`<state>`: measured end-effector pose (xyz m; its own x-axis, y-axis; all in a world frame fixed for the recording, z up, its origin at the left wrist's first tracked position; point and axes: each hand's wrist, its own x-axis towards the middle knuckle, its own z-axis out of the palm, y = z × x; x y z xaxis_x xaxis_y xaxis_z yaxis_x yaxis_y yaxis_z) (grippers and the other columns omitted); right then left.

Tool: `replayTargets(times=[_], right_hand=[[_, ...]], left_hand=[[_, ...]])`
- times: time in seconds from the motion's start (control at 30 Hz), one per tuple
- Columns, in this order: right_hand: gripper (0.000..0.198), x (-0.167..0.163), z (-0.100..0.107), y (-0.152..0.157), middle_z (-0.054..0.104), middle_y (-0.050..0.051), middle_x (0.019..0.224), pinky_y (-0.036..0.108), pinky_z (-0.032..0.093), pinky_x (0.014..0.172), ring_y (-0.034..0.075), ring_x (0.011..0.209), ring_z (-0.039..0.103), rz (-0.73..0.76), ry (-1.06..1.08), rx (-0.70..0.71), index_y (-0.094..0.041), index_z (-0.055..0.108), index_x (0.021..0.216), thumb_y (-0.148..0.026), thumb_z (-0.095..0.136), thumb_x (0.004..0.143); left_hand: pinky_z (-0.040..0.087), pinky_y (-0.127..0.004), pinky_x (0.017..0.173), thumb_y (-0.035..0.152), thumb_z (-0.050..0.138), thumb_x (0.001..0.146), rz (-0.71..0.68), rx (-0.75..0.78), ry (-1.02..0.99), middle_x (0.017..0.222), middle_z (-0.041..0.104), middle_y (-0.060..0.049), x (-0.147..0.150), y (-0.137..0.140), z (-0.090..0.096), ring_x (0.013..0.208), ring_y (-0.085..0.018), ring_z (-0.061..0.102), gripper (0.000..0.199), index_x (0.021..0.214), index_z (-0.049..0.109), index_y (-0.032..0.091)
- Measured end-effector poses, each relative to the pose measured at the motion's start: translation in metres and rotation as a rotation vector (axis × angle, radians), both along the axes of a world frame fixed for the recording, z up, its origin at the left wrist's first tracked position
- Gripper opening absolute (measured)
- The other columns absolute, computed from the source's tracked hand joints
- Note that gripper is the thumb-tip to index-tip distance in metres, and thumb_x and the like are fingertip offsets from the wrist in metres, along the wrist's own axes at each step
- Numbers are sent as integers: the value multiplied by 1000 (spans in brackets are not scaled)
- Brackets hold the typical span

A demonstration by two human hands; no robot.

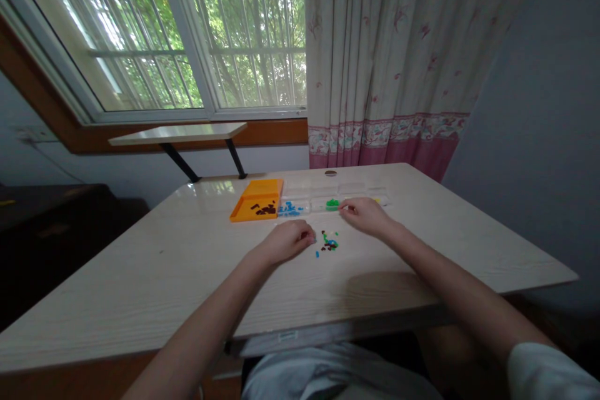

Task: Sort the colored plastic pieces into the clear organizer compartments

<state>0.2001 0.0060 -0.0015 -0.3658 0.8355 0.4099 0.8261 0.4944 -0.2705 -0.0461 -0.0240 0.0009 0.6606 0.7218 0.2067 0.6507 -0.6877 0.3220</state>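
A small loose pile of mixed green, blue and dark brown pieces (330, 242) lies on the table between my hands. Just left of it, my left hand (291, 240) rests low with its fingers curled together; whatever they hold is too small to name. My right hand (364, 214) is at the row of clear boxes, its fingertips pinched beside the green pieces (332, 204). Anything in that pinch cannot be made out. Blue pieces (290, 208) sit in a clear box farther left, and an open orange case (240, 207) holds dark brown pieces (265, 208).
The pale wooden table (187, 275) spreads out in front of me. A raised shelf (182, 132) on black legs stands at its back left. Behind it are a barred window (253, 31) and a flowered curtain (384, 62). One blue piece (317, 254) lies nearest the table's front edge.
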Motion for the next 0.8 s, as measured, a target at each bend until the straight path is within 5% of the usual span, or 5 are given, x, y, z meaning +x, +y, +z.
replayTargets(times=[0.2, 0.8], right_hand=[[20, -41, -5, -28, 62, 0, 66, 19, 31, 58, 10, 61, 53, 318, -12, -43, -22, 65, 92, -28, 50, 80], [13, -40, -6, -28, 52, -3, 56, 17, 29, 53, 7, 53, 45, 310, 153, -11, -17, 64, 82, -25, 54, 78]], left_hand=[[38, -21, 62, 28, 46, 82, 13, 27, -133, 78, 61, -4, 5, 1, 0, 70, -12, 53, 19, 84, 61, 16], [34, -19, 53, 37, 55, 77, 18, 8, -316, 68, 55, -2, 9, 1, 0, 60, -9, 47, 24, 77, 63, 14]])
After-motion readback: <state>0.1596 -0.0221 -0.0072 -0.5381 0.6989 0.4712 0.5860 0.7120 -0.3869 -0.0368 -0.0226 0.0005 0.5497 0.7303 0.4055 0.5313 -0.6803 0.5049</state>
